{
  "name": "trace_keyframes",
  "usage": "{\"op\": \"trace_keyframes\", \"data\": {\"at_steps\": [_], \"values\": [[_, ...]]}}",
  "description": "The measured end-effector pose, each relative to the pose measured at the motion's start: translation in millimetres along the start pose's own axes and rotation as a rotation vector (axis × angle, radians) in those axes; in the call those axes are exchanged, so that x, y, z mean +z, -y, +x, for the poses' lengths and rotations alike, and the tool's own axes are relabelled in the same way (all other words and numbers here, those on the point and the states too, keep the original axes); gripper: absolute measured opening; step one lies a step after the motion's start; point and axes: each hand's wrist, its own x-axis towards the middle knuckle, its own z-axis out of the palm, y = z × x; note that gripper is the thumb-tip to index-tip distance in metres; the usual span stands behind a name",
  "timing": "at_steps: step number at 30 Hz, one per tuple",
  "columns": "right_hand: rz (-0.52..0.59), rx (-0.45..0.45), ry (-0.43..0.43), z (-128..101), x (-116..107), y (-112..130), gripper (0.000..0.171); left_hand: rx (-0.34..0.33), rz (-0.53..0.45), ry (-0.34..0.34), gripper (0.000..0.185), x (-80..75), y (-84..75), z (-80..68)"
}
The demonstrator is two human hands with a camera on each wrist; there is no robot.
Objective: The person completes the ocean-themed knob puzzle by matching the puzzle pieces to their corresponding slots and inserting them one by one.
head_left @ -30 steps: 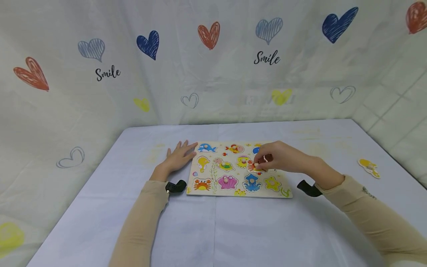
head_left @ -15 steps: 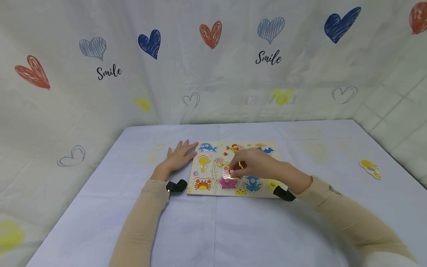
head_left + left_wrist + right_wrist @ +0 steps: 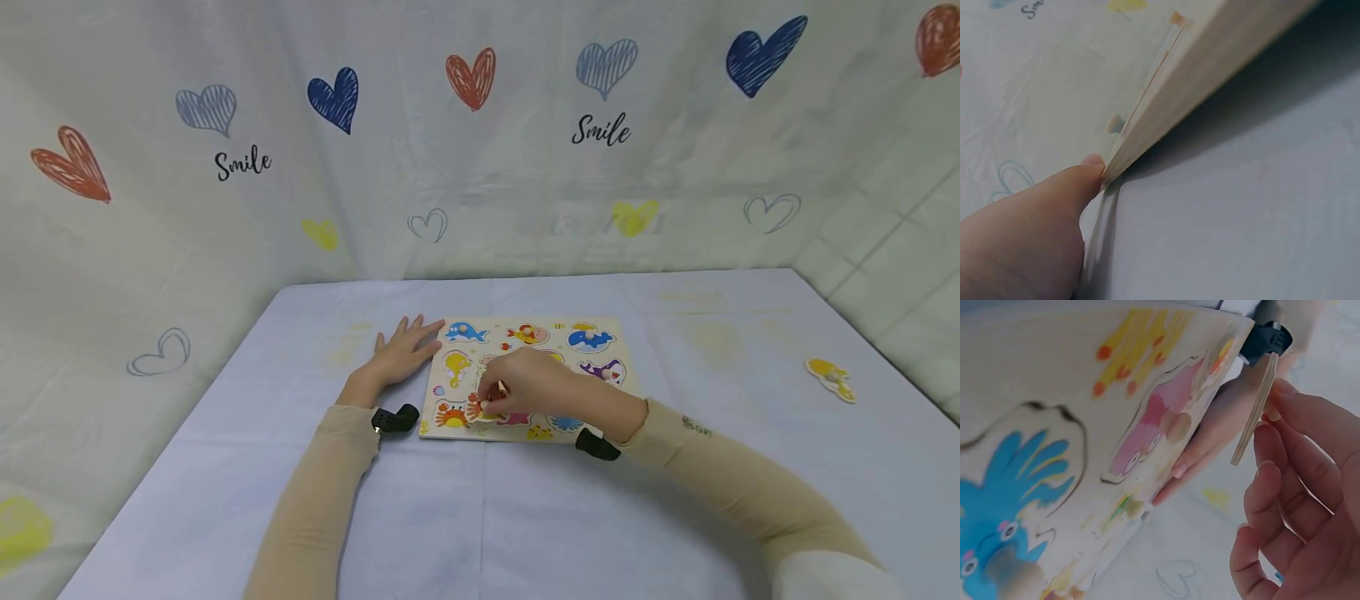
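**Lifting a piece off the wooden sea-animal puzzle**

We see our right hand (image 3: 525,382) over the lower middle of the flat wooden peg puzzle board (image 3: 637,392), fingers curled, pinching a thin orange-and-yellow wooden puzzle piece (image 3: 477,408) held on edge just above the board. We judge this the carrying step; next the piece needs a clear spot to land. Our left hand (image 3: 400,354) lies flat with fingers straight, thumb touching the board's left edge. A yellow cut-out piece (image 3: 830,377) lies far right on the pale blue tablecloth (image 3: 525,517).
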Motion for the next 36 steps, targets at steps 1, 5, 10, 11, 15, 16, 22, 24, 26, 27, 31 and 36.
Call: {"op": "trace_keyframes", "data": {"at_steps": [1, 5, 10, 11, 15, 16, 22, 24, 26, 27, 31, 36], "values": [[-0.004, -0.009, -0.003, 2, 1, 2, 0.009, 0.000, 0.000, 0.001, 0.061, -0.1, -0.1, -0.1], [-0.023, -0.020, -0.002, 11, 3, 11, 0.009, -0.002, -0.002, 0.002, 0.061, -0.1, -0.6, -0.4], [-0.034, -0.008, 0.016, 18, 5, 16, 0.010, 0.004, -0.002, -0.001, 0.061, 0.5, -0.7, -0.7], [-0.037, -0.003, 0.021, 20, 6, 17, 0.010, 0.005, 0.000, -0.001, 0.061, 0.8, -0.4, -0.3], [-0.040, 0.026, 0.049, 25, 9, 19, 0.009, 0.010, 0.006, -0.002, 0.062, 1.7, 1.7, 1.2], [-0.040, 0.039, 0.058, 26, 9, 21, 0.009, 0.009, 0.006, -0.003, 0.062, 1.8, 2.2, 1.4], [-0.072, 0.074, 0.097, 31, 12, 24, 0.008, 0.005, 0.001, -0.003, 0.062, 1.5, 3.4, 2.3], [-0.092, 0.072, 0.096, 32, 13, 25, 0.009, 0.005, 0.005, -0.004, 0.062, 1.8, 3.5, 3.2], [-0.105, 0.074, 0.094, 33, 14, 25, 0.009, 0.005, 0.010, -0.004, 0.062, 1.8, 3.5, 4.0], [-0.107, 0.074, 0.093, 33, 15, 26, 0.009, 0.004, 0.011, -0.003, 0.062, 1.9, 3.5, 4.4], [-0.109, 0.089, 0.105, 35, 16, 27, 0.008, 0.001, 0.012, -0.002, 0.062, 1.8, 3.4, 4.4], [-0.118, 0.092, 0.119, 40, 18, 29, 0.007, -0.005, 0.009, 0.004, 0.062, 2.0, 3.5, 2.8]]}}
